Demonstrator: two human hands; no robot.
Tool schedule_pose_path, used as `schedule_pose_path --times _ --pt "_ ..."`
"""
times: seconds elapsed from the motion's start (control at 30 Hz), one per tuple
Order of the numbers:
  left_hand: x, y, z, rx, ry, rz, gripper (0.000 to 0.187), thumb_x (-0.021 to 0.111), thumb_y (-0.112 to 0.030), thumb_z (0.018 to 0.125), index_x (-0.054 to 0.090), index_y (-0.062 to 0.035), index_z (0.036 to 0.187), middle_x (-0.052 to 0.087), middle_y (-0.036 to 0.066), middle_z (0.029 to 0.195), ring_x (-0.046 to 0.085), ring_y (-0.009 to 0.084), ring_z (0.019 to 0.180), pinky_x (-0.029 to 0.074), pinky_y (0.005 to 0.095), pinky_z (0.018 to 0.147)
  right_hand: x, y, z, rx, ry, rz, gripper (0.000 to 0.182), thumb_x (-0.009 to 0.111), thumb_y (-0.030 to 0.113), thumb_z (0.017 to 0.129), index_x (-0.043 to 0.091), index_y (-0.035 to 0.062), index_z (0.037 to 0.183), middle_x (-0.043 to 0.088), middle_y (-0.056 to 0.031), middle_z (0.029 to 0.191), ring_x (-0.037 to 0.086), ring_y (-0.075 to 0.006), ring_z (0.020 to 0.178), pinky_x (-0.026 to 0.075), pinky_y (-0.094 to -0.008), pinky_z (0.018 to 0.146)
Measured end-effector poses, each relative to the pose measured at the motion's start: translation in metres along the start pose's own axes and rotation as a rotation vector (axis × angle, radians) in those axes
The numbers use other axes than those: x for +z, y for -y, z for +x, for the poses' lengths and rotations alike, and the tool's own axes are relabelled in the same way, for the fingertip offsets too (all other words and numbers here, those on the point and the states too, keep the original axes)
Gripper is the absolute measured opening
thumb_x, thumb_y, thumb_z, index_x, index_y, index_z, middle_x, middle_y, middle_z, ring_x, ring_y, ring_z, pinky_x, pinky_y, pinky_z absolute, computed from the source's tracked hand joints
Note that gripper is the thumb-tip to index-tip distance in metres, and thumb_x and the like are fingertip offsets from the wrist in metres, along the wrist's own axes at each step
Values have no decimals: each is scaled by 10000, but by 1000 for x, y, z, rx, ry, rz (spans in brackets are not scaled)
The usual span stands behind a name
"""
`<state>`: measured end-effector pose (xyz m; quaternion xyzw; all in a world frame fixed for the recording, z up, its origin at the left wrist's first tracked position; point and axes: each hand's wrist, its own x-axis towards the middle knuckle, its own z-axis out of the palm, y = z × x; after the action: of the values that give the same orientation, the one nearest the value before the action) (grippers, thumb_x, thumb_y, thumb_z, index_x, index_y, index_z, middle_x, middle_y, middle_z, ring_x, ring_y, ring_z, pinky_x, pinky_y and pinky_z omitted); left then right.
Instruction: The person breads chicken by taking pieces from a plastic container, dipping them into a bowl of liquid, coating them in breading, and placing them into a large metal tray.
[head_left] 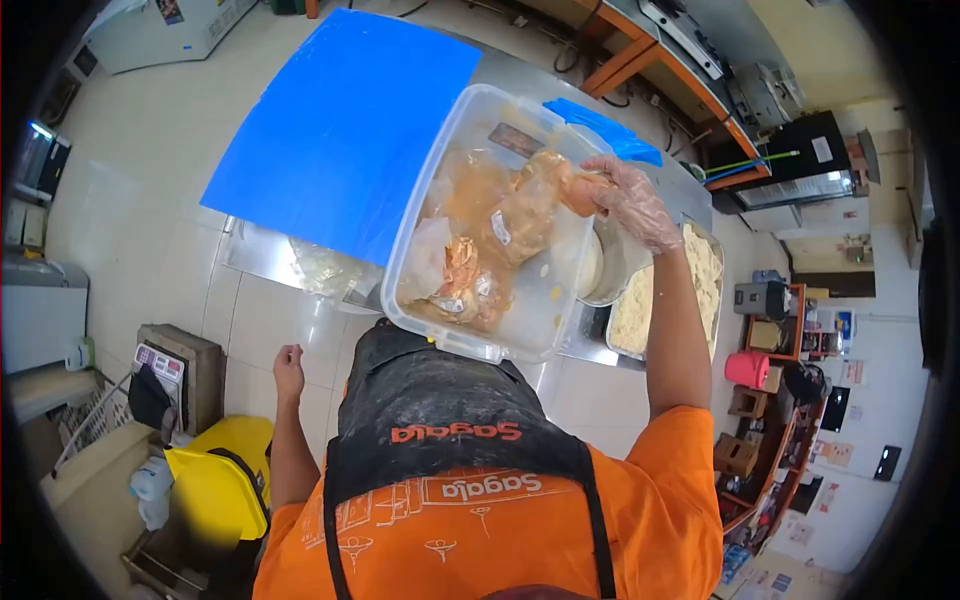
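Note:
A clear plastic tub (540, 320) stands in front of me, holding plastic bags of raw marinated meat (525, 215) in orange-brown liquid. My right hand (638, 208), in a clear plastic glove, is at the tub's right side. Its fingers grip a pale orange piece of raw meat (580, 195), which looks like chicken. This piece touches or overlaps the bagged meat. My bare left hand (289, 368) hangs low at my left side, away from the table, fingers curled in with nothing visible in them.
Beside the tub are a round metal bowl (603, 270) and a metal tray of pale flour (632, 315). A blue sheet (340, 120) covers the table's left part; blue plastic (610, 130) lies behind the tub. A scale (160, 365) and yellow bin (215, 480) stand to my left.

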<state>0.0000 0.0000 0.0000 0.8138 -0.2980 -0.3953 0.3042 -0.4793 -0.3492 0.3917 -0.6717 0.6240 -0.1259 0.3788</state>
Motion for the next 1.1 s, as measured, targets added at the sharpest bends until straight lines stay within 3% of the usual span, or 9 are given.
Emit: schedule_pose_path --times 0.27,0.47,0.6,0.7,0.73,0.83,0.87,0.97,1.1 --pt "-34 -196 1 462 -79 -297 187 505 -123 1024 605 19 954 592 25 851 519 92 825 429 238 755 -1 -71 -19 87 -112 -70 286 674 139 886 666 -33 1115 691 -83 887 622 -138 719 514 -298 669" --pt "-21 -318 -49 763 24 -444 158 502 -78 1007 600 21 933 598 34 854 516 105 791 418 245 723 24 -130 -28 340 -102 632 117 676 126 867 645 14 866 596 -20 707 514 -89 545 412 -246 501" --pt "18 -364 -82 961 162 -461 133 520 -56 978 614 16 917 618 66 845 551 137 782 434 259 721 30 -143 -43 254 -29 815 131 654 126 869 577 85 771 518 16 640 452 -77 508 349 -240 450" --pt "46 -380 -107 1002 204 -407 123 541 -39 955 635 16 898 629 87 824 571 152 749 451 276 706 35 -183 -41 198 -19 833 116 632 129 865 575 90 772 510 29 636 436 -80 498 340 -242 440" --pt "37 -383 -114 984 212 -358 125 543 -39 956 637 18 897 629 86 820 571 153 742 453 276 705 29 -181 -39 201 149 966 114 616 148 860 582 95 765 495 45 618 451 -81 514 376 -250 462" --pt "83 -399 -130 946 369 -384 125 549 -41 956 640 20 897 632 83 814 573 155 730 455 276 706 41 -193 -38 162 110 691 117 614 222 916 596 109 889 470 62 659 426 -56 542 336 -237 472" --pt "90 -393 -129 925 386 -384 122 552 -41 956 640 20 899 636 83 817 574 155 731 455 275 706 51 -215 -34 72 203 1045 142 612 227 941 617 105 1013 546 18 771 516 -89 656 410 -240 550" --pt "105 -389 -139 898 357 -335 151 517 -61 981 615 20 899 602 68 830 532 133 765 412 263 707 59 -190 -20 230 139 1366 160 617 194 946 599 76 1052 612 -27 881 591 -133 759 500 -271 657" --pt "115 -382 -151 879 216 -280 135 548 -55 957 638 29 903 654 99 826 599 167 761 458 282 715 65 -181 -9 277 357 1460 159 603 180 969 603 47 1055 623 -44 899 595 -137 777 512 -261 697"
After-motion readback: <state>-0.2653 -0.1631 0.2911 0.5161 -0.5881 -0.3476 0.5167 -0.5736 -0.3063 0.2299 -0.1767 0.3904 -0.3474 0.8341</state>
